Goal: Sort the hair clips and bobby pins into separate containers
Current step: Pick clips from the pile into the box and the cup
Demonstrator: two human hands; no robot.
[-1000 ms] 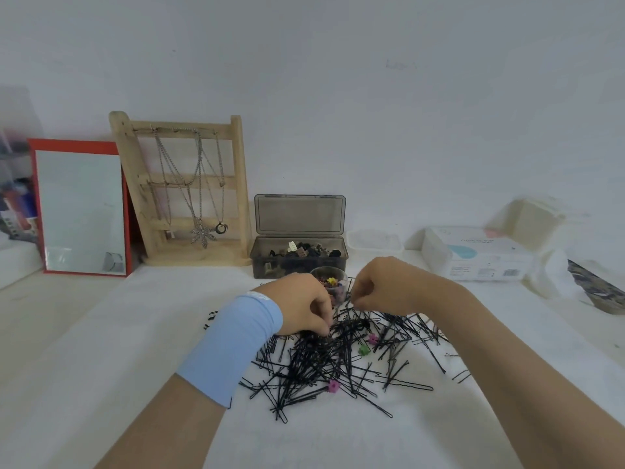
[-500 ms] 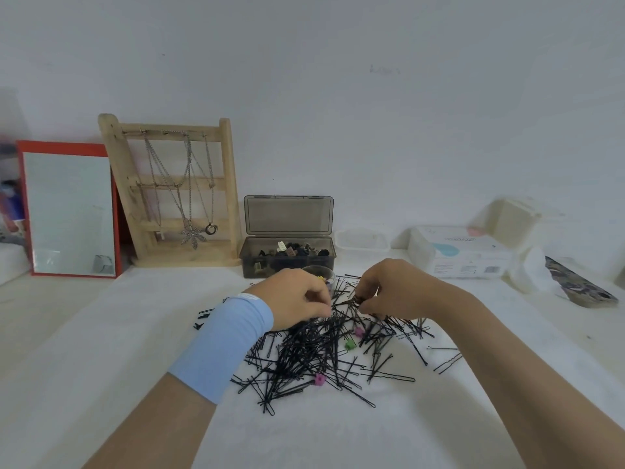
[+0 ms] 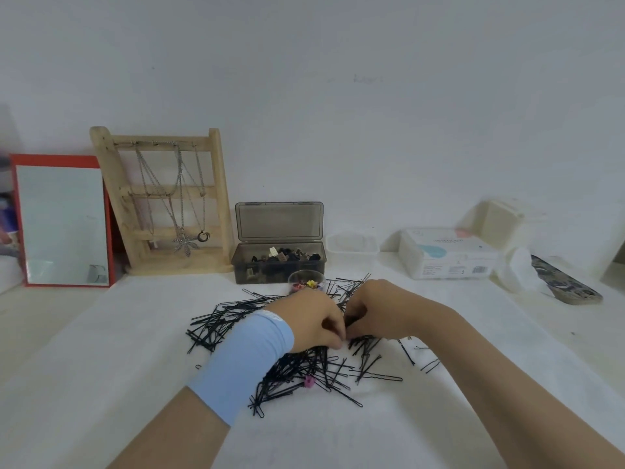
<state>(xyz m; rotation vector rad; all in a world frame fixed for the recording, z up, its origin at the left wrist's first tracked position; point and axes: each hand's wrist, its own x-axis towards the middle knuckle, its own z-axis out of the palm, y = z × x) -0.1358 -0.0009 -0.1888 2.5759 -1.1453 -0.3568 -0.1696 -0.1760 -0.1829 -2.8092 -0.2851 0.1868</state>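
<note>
A heap of black bobby pins lies spread on the white cloth in front of me. One pink hair clip shows at its near side. My left hand, with a light blue wristband, and my right hand meet over the middle of the heap. Their fingers curl down into the pins, and what they pinch is hidden. Behind the hands stands a small clear cup holding colourful clips. Further back, an open dark box holds dark and beige clips.
A wooden necklace stand and a red-framed mirror lean on the wall at the back left. A clear tub, a white box, a cream container and a patterned case sit at the back right.
Both hands have dropped lower into the heap and come together. They now cover the green and pink clips that showed near its middle. The camera has tilted, so the scene sits lower.
</note>
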